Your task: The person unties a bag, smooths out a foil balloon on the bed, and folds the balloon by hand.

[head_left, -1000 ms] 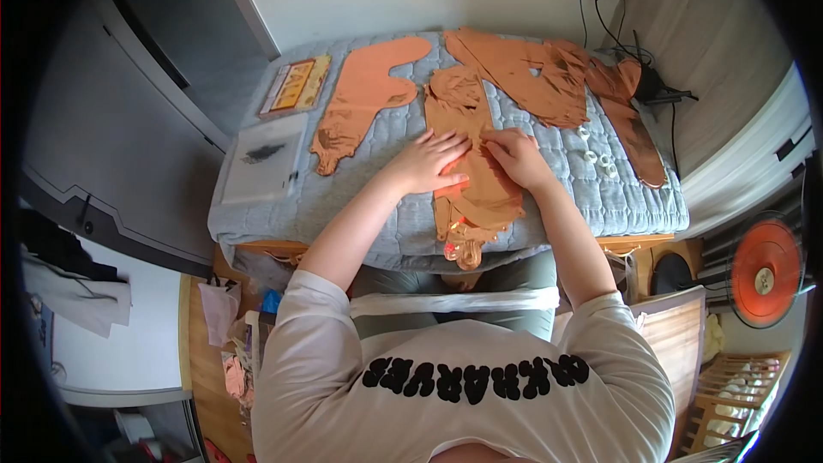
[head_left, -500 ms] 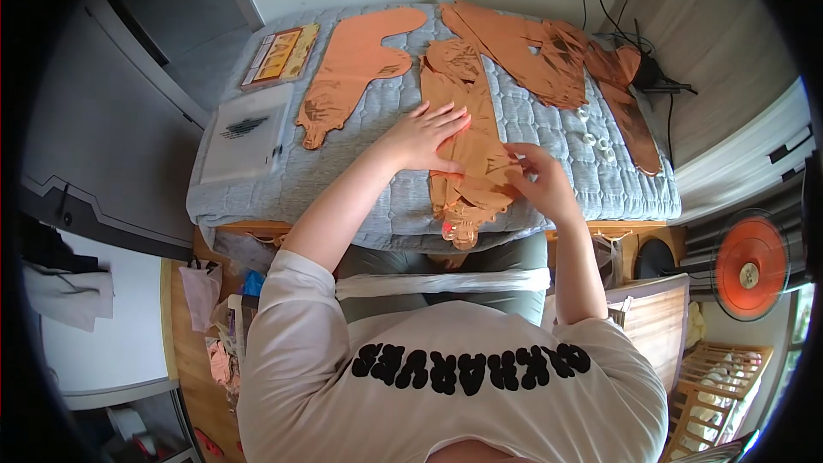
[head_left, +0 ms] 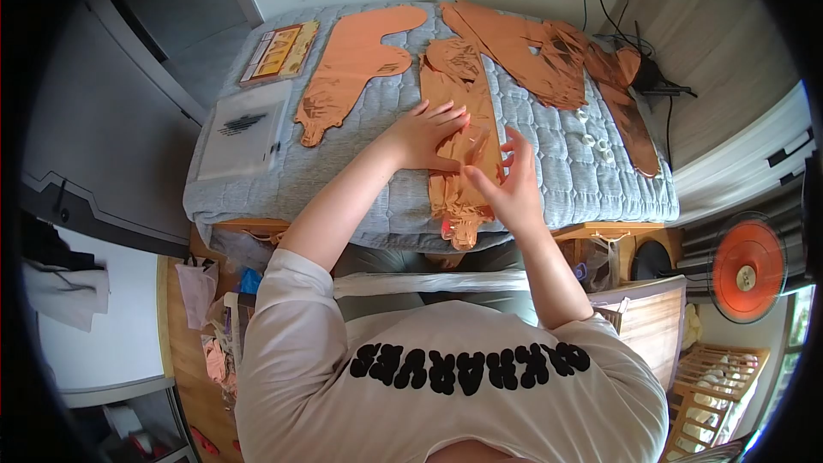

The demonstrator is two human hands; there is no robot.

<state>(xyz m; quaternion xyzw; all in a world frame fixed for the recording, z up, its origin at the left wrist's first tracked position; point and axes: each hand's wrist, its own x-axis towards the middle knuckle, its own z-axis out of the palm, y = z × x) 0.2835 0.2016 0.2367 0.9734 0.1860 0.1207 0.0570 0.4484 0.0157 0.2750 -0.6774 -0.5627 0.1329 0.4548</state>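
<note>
A flat, copper-coloured foil balloon (head_left: 459, 103), folded into a long strip, lies in front of me with its crumpled lower end near the mattress edge. My left hand (head_left: 429, 135) rests on its left side, fingers stretched out and pressing the foil. Over its right edge hovers my right hand (head_left: 507, 182), thumb and fingers apart and curved around the edge. Shiny creased foil shows between the two hands. Another flat foil balloon (head_left: 356, 60) lies to the left. More copper foil balloons (head_left: 523, 51) are spread at the back right.
The grey quilted mattress (head_left: 549, 189) bears a flat printed package (head_left: 279, 53), a clear plastic sleeve (head_left: 240, 133) and several small white rolls (head_left: 591, 139). Black cables (head_left: 647, 69) hang at the right wall. A round orange fan (head_left: 748, 267) stands at right.
My right hand has moved left and inward over the balloon, its fingers spreading. The foil's right edge now lies further left, making the strip narrower. My left hand stays in place.
</note>
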